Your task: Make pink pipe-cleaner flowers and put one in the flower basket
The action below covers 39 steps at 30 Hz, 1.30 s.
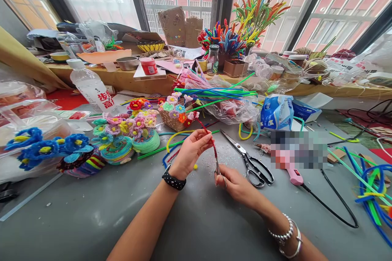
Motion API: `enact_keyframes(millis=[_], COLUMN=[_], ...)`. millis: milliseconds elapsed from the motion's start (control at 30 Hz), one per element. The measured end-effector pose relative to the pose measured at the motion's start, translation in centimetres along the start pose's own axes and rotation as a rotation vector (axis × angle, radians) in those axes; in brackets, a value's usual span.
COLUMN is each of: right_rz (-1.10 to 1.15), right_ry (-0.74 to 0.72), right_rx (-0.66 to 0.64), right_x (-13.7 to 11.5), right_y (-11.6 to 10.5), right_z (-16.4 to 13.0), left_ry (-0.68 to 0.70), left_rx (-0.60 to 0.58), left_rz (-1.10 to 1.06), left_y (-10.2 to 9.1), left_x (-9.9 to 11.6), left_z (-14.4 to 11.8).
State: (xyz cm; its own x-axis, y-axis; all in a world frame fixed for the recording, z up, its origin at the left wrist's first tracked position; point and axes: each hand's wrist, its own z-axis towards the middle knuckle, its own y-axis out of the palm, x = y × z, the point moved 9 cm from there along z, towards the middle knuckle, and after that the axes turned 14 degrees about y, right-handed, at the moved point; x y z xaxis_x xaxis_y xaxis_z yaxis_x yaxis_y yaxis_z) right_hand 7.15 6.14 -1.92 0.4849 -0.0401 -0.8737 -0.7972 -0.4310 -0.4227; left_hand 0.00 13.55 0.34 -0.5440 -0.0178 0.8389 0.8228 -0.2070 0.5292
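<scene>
My left hand point(191, 151) pinches a red pipe cleaner point(211, 140) near its upper part, above the grey table point(92, 212). My right hand point(234, 183) grips the lower end of the same red pipe cleaner, together with a thin metal tool or rod point(217, 167). The red strand runs up and to the left toward a small basket of pipe-cleaner flowers point(176, 116). A black watch sits on my left wrist and silver bracelets on my right wrist.
Scissors point(249, 159) lie open just right of my hands. A pink glue gun point(290, 167) with a black cord lies further right. Finished flower pieces point(122, 138), blue flowers point(45, 149), a water bottle point(92, 87) and bagged pipe cleaners point(223, 98) crowd the far side.
</scene>
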Motion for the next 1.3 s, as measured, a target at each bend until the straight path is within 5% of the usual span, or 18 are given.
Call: enact_keyframes(millis=[400,933,1300], right_rz=[0.075,-0.103,-0.123], right_ry=[0.042,0.023,0.013], right_rx=[0.096,-0.066,-0.101], right_x=[0.7,0.3,0.3], right_y=[-1.0,-2.9,-1.8], right_z=[0.2,-1.1,-1.0], left_ry=[-0.023,0.006,-0.097], left_rx=[0.055,0.043,-0.172], left_rz=[0.024,-0.005,0.152], left_y=[-0.7,-0.9,1.1], left_x=[-0.2,0.4,-0.9], left_z=[0.0,0.1,-0.6])
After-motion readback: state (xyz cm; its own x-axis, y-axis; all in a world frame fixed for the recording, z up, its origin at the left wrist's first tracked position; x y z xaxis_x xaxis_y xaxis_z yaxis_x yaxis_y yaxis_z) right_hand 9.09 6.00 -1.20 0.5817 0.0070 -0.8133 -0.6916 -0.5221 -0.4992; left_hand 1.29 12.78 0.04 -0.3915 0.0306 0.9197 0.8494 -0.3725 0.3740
